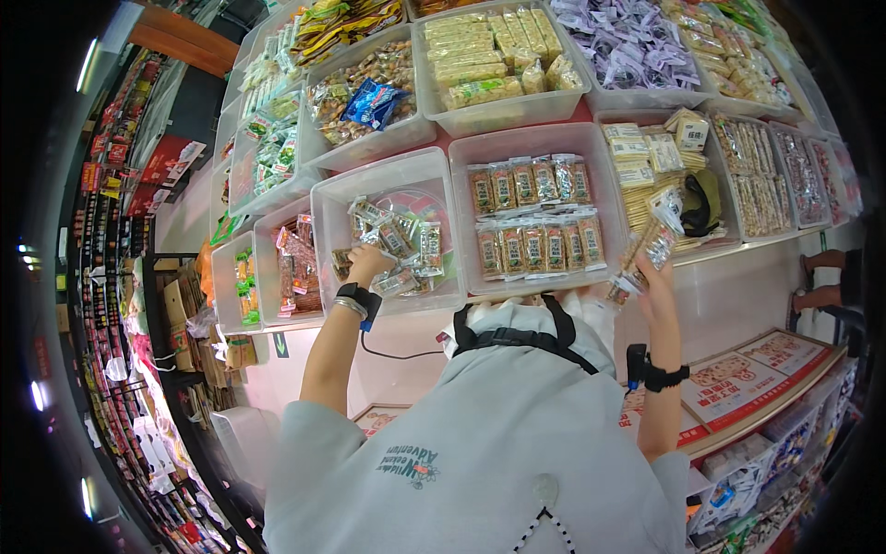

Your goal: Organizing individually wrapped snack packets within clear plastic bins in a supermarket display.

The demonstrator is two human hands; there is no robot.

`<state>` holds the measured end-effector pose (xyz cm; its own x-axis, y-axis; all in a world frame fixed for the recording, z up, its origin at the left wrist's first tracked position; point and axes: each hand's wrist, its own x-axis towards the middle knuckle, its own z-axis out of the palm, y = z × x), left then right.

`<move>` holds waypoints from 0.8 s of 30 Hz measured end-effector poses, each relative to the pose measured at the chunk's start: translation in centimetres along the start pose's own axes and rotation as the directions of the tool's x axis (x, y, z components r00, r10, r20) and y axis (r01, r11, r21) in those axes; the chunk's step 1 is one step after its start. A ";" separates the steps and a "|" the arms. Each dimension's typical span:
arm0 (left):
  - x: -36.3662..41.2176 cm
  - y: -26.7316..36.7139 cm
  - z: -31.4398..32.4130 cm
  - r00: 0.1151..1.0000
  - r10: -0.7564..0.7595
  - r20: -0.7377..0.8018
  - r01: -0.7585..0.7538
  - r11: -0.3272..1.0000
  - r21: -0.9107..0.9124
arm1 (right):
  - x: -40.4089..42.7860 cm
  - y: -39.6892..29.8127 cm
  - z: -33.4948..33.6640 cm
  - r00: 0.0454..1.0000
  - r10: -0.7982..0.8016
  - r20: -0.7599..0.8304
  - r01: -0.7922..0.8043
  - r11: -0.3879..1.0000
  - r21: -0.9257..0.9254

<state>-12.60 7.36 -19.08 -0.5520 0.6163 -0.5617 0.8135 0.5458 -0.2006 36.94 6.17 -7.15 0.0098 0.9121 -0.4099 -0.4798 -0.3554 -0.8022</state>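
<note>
My left hand [370, 263] reaches into a clear plastic bin [320, 208] of loosely piled wrapped snack bars [398, 239]. Its fingers touch a bar at the left of the pile; whether they grip it is hard to tell. To the right of that bin, another clear plastic bin [529, 135] holds wrapped snack bars [533, 249] standing in two neat rows. My right hand [654, 277] is raised beside this bin's lower right corner, shut on several wrapped snack bars [657, 232]. These overlap the view of a bin with pale packets [633, 149] and a dark-and-olive item [702, 204].
Further bins hold purple-wrapped snacks [626, 45], pale wrapped bars [464, 59] and nut packets with a blue bag [374, 104]. A black cable [401, 356] hangs from my left wrist. At the right edge are a person's legs [820, 301]; stocked shelves [114, 277] stand left.
</note>
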 end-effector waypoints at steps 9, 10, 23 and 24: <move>-5.2 0.1 -4.1 0.965 0.245 0.091 -0.120 0.724 -0.680 | -3.5 0.6 -3.7 0.992 -0.086 -0.097 0.084 0.996 -0.024; -5.2 -0.5 -3.4 0.932 0.353 0.078 -0.124 0.515 -0.848 | -3.6 0.8 -3.7 0.989 -0.083 -0.123 0.082 0.997 -0.009; 0.7 -0.5 1.0 0.850 0.513 0.121 -0.203 0.530 -0.823 | -2.5 3.3 -3.6 0.982 -0.146 -0.121 0.154 0.986 0.060; 1.2 -1.2 2.3 0.866 0.485 0.124 -0.092 0.399 -0.912 | -2.7 3.4 -3.6 0.982 -0.146 -0.118 0.153 0.987 0.057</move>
<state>-13.79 6.17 -21.34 -0.0610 0.7278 -0.6831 0.2084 0.6785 0.7044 38.45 1.71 -10.34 0.1830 0.9235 -0.3371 -0.5222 -0.1992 -0.8292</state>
